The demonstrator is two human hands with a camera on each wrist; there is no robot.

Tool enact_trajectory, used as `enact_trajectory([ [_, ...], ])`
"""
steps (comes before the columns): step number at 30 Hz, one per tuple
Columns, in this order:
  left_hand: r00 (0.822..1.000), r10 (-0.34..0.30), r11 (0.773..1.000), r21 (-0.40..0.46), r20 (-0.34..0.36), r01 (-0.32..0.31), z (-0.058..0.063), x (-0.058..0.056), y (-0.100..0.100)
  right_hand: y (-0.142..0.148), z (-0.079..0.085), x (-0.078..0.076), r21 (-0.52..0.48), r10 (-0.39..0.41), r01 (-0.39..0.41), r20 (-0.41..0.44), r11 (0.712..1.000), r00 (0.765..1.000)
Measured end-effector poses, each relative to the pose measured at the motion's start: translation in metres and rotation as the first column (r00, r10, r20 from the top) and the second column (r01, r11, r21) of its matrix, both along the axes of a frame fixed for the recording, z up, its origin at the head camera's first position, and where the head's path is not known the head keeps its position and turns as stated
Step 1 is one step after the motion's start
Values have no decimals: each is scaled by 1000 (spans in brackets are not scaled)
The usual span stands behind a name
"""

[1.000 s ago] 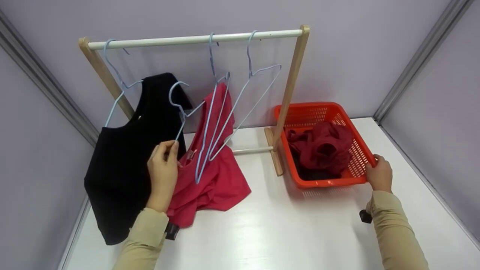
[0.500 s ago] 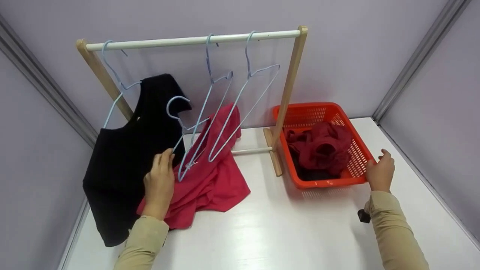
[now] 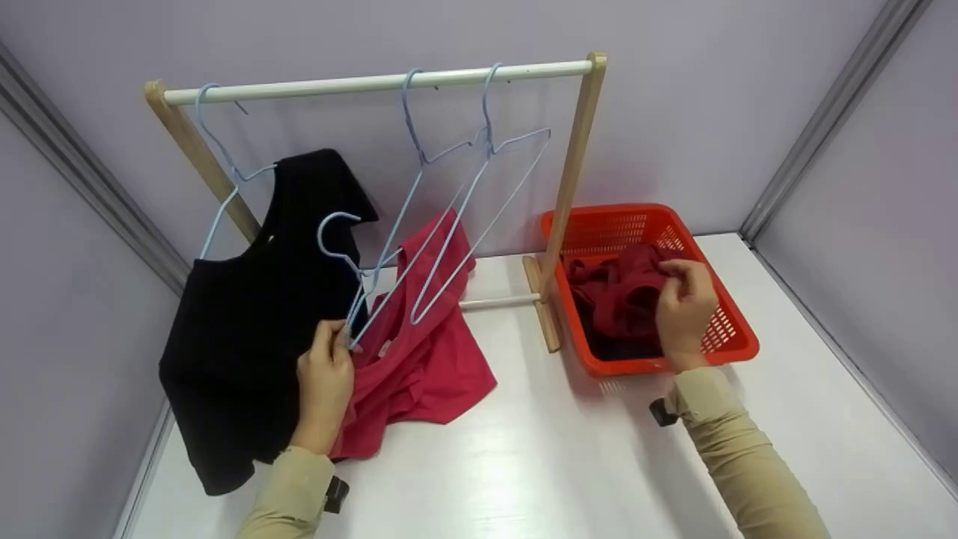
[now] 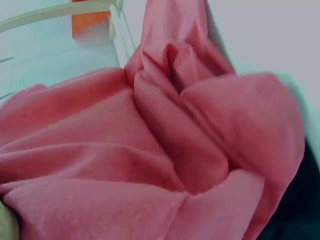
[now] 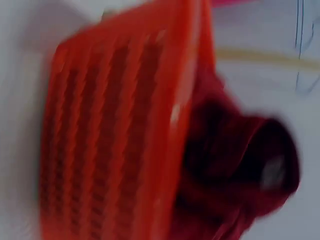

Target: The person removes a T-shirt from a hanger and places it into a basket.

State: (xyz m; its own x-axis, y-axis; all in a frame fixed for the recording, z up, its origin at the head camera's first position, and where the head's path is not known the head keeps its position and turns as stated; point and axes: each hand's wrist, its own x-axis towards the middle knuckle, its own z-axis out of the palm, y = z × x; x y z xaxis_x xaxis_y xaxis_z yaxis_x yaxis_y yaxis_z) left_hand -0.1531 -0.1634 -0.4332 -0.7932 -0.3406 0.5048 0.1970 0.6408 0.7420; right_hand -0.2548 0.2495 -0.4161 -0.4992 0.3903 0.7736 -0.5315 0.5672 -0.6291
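Note:
My left hand [image 3: 325, 382] pinches the left side of a light-blue wire hanger [image 3: 338, 215], whose hook stands free below the rail. Its right arm runs into the pink shirt [image 3: 441, 359], which drapes over the table; pink folds [image 4: 150, 150] fill the left wrist view. My right hand [image 3: 685, 311], fingers bent, is over the red plastic basket [image 3: 636, 367], right at the dark red garment [image 3: 625, 303]. Cloth and fingers overlap there, and I cannot tell whether they grip it. In the right wrist view the garment's neckline [image 5: 270, 155] rises above the basket rim.
A rack with a white rail [image 3: 314, 87] and wooden posts stands at the back. A black shirt [image 3: 262, 322] hangs on a hanger at its left. Two bare hangers [image 3: 419, 180] hang further right, one crossing in front of the pink shirt. Black cloth [image 3: 617, 348] lies low in the basket.
My right hand has left the basket's right front corner and moved left over the garment inside. The left hand has lowered the held hanger, with the pink shirt's shoulder.

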Motion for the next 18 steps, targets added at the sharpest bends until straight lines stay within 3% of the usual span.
enact_trajectory([
  [4,1000,-12,999,42,28,11,-3,4,0,-45,3,3,124,194,-188,-31,974,981],
  [8,1000,-11,998,58,23,9,-11,7,-2,-86,-12,-5,248,351,-366,103,897,930],
  [12,999,-5,997,75,40,2,-22,11,-3,-126,-21,-6,369,416,-496,277,786,866],
  [15,1000,-2,996,92,20,0,-26,10,-5,-151,-20,-6,435,411,-566,403,700,818],
  [18,1000,-11,990,137,13,9,-27,7,-6,-174,-15,-7,457,378,-612,506,645,776],
])
